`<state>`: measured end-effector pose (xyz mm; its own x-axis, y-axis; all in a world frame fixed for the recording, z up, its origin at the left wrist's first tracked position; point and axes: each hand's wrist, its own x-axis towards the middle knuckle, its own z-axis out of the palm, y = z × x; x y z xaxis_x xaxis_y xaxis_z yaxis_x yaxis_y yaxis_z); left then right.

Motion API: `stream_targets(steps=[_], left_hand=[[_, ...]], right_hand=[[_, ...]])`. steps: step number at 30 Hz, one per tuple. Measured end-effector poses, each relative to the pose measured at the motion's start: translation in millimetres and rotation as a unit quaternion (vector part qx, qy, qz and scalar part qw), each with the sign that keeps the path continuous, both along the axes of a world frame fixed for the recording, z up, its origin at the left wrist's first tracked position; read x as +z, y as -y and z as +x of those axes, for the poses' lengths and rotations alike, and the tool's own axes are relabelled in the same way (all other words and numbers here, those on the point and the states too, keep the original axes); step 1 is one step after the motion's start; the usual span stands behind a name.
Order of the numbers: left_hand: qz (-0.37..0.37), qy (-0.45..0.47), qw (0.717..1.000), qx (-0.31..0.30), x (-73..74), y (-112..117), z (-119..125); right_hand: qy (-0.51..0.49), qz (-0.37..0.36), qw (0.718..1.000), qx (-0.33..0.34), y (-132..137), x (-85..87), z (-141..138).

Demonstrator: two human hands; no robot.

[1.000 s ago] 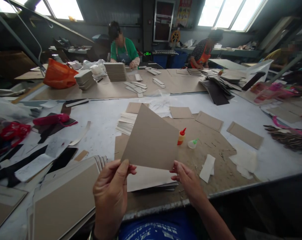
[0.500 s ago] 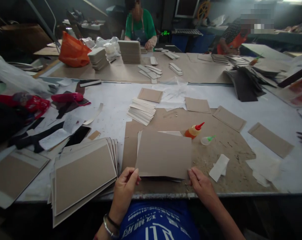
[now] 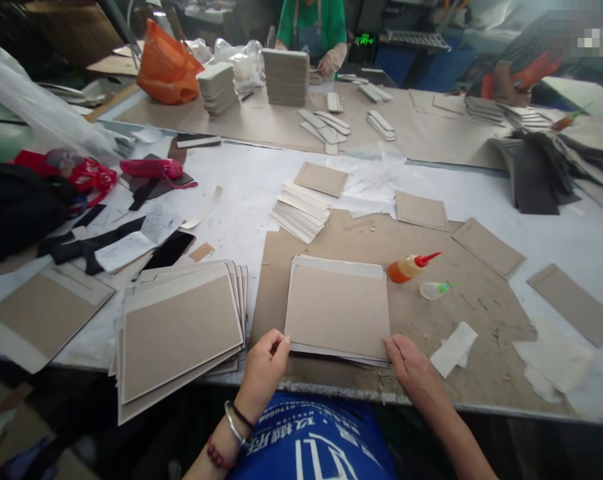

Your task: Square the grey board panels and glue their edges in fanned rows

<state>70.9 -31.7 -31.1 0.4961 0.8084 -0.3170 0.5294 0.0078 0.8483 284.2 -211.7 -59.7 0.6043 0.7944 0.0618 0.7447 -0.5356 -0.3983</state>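
Observation:
A brown cardboard sheet (image 3: 338,310) lies over a pale-bordered board (image 3: 341,267), whose light margin shows along the top. My left hand (image 3: 267,363) pinches the sheet's lower left corner, thumb against fingers. At the lower right corner, my right hand (image 3: 412,363) grips the edge the same way. More board edges peek out below the near side, though how many is unclear. Right of the sheet lie a red-tipped glue bottle (image 3: 405,268) and a small clear bottle with a green tip (image 3: 434,289).
Stacked brown-and-pale boards (image 3: 181,333) overhang the table edge on the left. A bundle of pale strips (image 3: 301,212) and several brown card pieces (image 3: 421,210) lie farther back. White paper scraps (image 3: 455,348) are at right. A person in green (image 3: 311,30) sits across the table.
The brown sheet has come down and now lies more squarely over the board, exposing its top margin. My hands still hold the lower corners. The camera view has shifted down and left.

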Motion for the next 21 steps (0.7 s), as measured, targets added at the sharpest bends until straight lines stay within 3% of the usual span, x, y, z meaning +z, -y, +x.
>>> stream_targets(steps=[9, 21], left_hand=[[-0.030, -0.047, 0.997, -0.049, 5.8, -10.7, -1.8], [-0.028, -0.082, 0.993, -0.080, 6.5, -12.2, -3.4]], right_hand=[[-0.049, -0.030, 0.998, 0.012, -5.4, 17.8, -0.2], [-0.073, -0.057, 0.995, 0.028, -11.8, 26.5, 3.1]])
